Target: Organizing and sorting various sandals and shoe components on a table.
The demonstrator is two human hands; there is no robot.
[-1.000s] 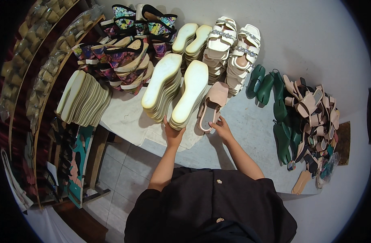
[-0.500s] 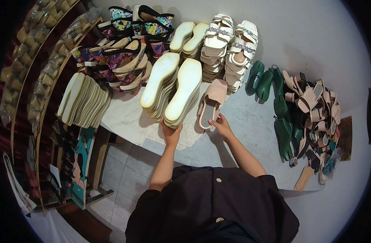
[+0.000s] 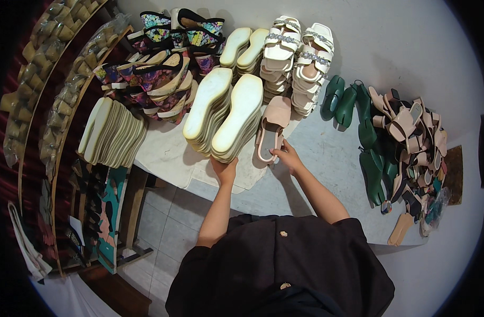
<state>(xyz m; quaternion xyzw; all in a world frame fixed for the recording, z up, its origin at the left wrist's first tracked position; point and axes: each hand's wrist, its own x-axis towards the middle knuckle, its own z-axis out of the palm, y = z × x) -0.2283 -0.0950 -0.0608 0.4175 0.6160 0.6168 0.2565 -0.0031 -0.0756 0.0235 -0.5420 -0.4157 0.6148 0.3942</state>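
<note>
A tall stack of pale shoe soles [image 3: 241, 105] stands in front of me, beside a matching stack of soles [image 3: 209, 98] on its left. My left hand [image 3: 224, 169] is closed around the near, heel end of the right-hand stack; its fingertips are partly hidden behind the soles. Just to the right lies a pink open-toe slide sandal [image 3: 278, 112], toe pointing away from me. At its heel end, my right hand [image 3: 287, 158] pinches the rim, thumb over the inside edge. The sandal's far end lies close to the white sandals.
White strappy sandals [image 3: 281, 50] stand piled at the back, with patterned wedge shoes [image 3: 162, 74] left of them. More soles [image 3: 112, 132] line the table's left edge. Green shoe lasts [image 3: 373, 171] and a heap of pink heeled sandals [image 3: 411, 127] lie right. Racks [image 3: 51, 127] hold heels at far left.
My right hand and the pink sandal have moved slightly away from me. My left hand stays at the near end of the sole stack. The view has shifted a little.
</note>
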